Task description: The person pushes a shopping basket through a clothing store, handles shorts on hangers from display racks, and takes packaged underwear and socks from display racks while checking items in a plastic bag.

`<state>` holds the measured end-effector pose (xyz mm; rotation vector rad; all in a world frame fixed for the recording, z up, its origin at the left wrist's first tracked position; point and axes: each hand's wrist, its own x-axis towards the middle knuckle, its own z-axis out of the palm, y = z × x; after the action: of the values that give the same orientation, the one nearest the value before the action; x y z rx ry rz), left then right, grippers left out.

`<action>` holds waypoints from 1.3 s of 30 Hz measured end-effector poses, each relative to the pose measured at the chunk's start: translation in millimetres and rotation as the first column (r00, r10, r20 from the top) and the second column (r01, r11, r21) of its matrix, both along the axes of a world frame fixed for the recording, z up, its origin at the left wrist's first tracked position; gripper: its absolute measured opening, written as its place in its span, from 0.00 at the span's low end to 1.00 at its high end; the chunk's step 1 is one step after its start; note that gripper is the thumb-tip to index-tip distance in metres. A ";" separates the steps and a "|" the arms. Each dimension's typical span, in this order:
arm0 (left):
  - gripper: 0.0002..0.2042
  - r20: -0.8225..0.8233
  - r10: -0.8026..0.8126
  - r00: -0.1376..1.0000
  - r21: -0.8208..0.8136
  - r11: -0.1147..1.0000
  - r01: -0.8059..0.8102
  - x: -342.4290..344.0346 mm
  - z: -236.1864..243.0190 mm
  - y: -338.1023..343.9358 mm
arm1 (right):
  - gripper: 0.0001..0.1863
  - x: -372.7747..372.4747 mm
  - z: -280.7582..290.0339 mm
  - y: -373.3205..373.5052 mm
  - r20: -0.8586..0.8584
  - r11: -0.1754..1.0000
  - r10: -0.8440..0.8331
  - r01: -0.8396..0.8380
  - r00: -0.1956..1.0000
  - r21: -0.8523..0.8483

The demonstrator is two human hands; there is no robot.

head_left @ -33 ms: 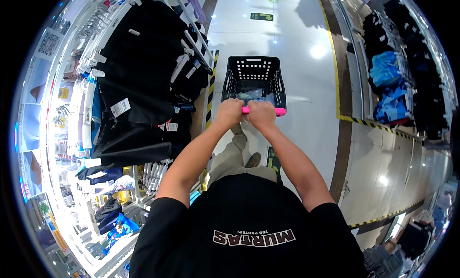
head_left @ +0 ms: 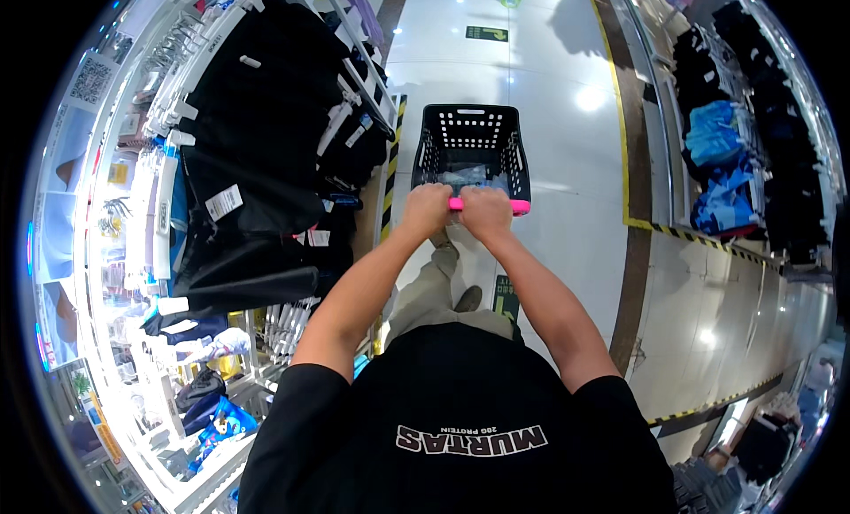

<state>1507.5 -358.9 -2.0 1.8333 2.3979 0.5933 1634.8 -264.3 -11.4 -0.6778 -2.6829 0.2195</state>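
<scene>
Both of my arms reach forward to the pink handle (head_left: pixel 519 208) of a black shopping basket cart (head_left: pixel 469 137). My left hand (head_left: pixel 428 208) is wrapped round the handle's left part, knuckles up. Close beside it, my right hand (head_left: pixel 486 211) grips the handle, with the pink end sticking out on its right. Square holes run through the basket's walls. At its bottom lies something clear and bluish, like plastic packaging (head_left: pixel 467 174), partly hidden behind my hands.
Black garments (head_left: pixel 243 151) with white tags hang on a rack close on the left. More black and blue clothes (head_left: pixel 719 160) hang at the right. Pale tiled floor (head_left: pixel 571 160) runs ahead, edged with yellow-and-black tape (head_left: pixel 392 164). A green floor sign (head_left: pixel 487 34) lies farther on.
</scene>
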 end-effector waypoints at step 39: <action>0.10 0.041 0.280 0.959 0.056 0.958 -0.282 -378.1 -29.2 403.7 | 0.09 -395.1 -3.1 422.8 0.009 0.982 0.174 -0.173 0.985 -0.073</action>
<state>1129.4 44.8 -31.2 1.4974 2.6676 0.7187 1239.7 158.5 -14.5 -0.4671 -2.7614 0.3594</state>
